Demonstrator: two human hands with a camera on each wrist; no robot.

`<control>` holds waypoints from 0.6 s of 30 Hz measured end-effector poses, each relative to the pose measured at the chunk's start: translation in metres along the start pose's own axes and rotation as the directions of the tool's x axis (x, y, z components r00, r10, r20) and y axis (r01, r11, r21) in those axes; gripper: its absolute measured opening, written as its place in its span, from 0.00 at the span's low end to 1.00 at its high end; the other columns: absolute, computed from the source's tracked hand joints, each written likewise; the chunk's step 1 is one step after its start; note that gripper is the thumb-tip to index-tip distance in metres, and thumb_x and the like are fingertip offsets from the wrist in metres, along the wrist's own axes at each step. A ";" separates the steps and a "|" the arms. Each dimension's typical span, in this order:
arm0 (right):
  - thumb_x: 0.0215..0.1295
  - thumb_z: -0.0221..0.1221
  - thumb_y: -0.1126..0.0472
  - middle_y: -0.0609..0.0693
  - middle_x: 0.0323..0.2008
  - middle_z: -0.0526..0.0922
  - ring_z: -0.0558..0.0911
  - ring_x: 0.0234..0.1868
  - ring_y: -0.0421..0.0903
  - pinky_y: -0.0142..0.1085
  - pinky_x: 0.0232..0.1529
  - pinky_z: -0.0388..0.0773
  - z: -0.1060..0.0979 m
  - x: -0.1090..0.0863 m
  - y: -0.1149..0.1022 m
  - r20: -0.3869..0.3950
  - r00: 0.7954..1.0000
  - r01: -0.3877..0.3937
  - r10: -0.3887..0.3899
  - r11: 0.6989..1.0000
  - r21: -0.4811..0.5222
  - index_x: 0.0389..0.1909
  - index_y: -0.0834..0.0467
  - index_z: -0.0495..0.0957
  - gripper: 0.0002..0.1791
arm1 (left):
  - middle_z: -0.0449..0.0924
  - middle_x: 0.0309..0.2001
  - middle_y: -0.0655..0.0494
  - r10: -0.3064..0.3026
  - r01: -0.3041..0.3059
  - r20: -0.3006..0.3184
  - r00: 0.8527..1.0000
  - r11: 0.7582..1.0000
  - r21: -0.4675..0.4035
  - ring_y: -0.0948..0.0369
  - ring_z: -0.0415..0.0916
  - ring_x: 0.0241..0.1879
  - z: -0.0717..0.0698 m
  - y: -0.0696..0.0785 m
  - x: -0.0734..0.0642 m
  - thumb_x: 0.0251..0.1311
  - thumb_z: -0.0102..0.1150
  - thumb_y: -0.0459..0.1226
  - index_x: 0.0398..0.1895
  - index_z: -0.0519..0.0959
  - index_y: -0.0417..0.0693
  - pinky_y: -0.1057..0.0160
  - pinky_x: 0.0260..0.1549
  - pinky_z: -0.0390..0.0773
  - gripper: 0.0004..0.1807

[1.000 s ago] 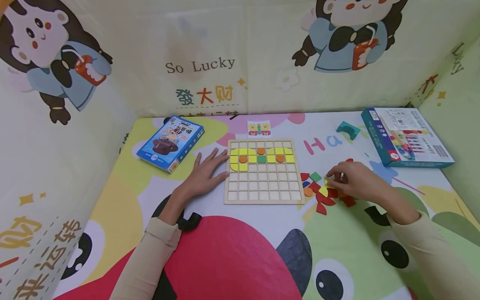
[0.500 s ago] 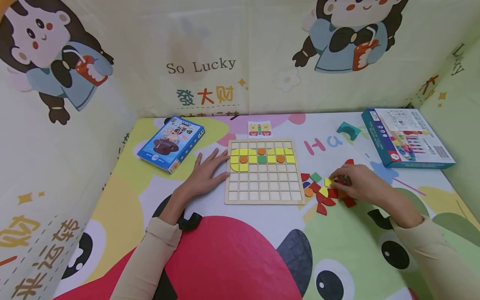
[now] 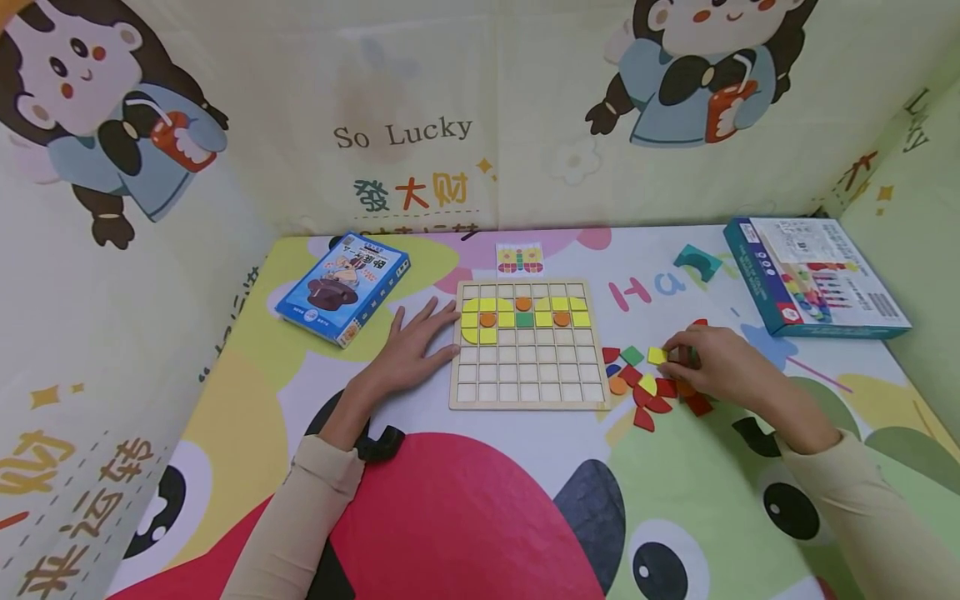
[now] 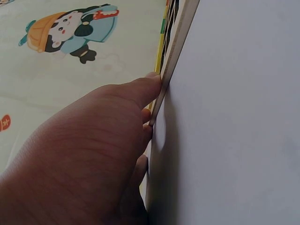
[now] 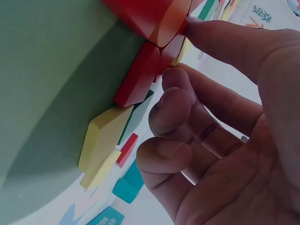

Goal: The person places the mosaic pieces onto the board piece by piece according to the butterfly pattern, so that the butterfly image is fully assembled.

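Note:
My left hand [image 3: 408, 354] lies with spread fingers at the left side of a square wooden grid board [image 3: 453, 379]. In the left wrist view, the thumb [image 4: 145, 89] touches the board's edge [image 4: 174, 58]. Yellow tiles, several orange discs and a green square [image 3: 523, 319] fill cells in its upper rows; the lower cells are bare. Over the loose pieces on the right, my right hand [image 3: 716, 362] pinches a yellow square tile [image 3: 657, 356] between thumb and index finger. Its other fingers are curled in the right wrist view, and some pieces are hidden beneath the hand.
Red, green, blue, orange and yellow pieces [image 3: 651, 403] lie right of the board. Behind it is a small butterfly pattern card [image 3: 519, 259]. A blue box [image 3: 345, 287] stands at the left, a larger teal box [image 3: 817, 275] and a teal arch block [image 3: 697, 262] at the right.
The yellow square tile, partly covered by the right fingers earlier, has shifted slightly away from me and now shows more fully at the fingertips. The left hand and board have stayed put.

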State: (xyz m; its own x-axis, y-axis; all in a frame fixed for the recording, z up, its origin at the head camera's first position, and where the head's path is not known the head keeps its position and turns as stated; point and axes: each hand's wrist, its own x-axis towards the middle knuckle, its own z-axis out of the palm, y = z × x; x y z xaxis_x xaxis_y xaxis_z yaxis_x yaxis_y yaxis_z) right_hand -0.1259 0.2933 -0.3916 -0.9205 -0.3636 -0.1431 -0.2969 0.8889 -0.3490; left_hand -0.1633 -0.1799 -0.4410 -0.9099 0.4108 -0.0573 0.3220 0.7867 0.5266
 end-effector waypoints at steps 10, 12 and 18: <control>0.67 0.72 0.53 0.48 0.33 0.83 0.75 0.33 0.43 0.31 0.28 0.75 -0.002 0.008 -0.012 -0.008 1.000 -0.016 0.016 1.000 -0.018 0.53 0.63 0.86 0.20 | 0.54 0.86 0.60 -0.001 0.001 0.001 1.000 1.000 0.004 0.52 0.38 0.89 0.000 0.002 0.000 0.74 0.57 0.55 0.83 0.63 0.61 0.34 0.83 0.25 0.37; 0.67 0.71 0.53 0.49 0.34 0.83 0.76 0.33 0.43 0.32 0.28 0.75 -0.001 0.013 -0.019 -0.014 1.000 -0.011 0.010 1.000 -0.021 0.52 0.62 0.86 0.19 | 0.55 0.86 0.60 -0.001 0.001 0.000 1.000 1.000 0.003 0.52 0.38 0.89 0.000 0.002 0.000 0.74 0.57 0.55 0.83 0.63 0.61 0.34 0.83 0.25 0.37; 0.66 0.72 0.53 0.50 0.34 0.84 0.77 0.34 0.45 0.32 0.30 0.76 0.005 0.032 -0.051 -0.024 1.000 0.017 -0.017 0.999 -0.034 0.51 0.60 0.87 0.19 | 0.55 0.86 0.60 0.001 -0.001 -0.005 1.000 1.000 0.003 0.51 0.38 0.89 0.000 0.002 0.000 0.74 0.57 0.55 0.83 0.63 0.61 0.34 0.83 0.25 0.37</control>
State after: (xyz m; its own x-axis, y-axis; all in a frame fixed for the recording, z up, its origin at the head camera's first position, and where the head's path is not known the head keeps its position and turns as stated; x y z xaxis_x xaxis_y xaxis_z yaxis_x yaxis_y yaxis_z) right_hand -0.1385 0.2349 -0.3826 -0.9210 -0.3724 -0.1148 -0.3205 0.8915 -0.3201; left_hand -0.1628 -0.1785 -0.4400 -0.9107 0.4098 -0.0528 0.3241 0.7877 0.5240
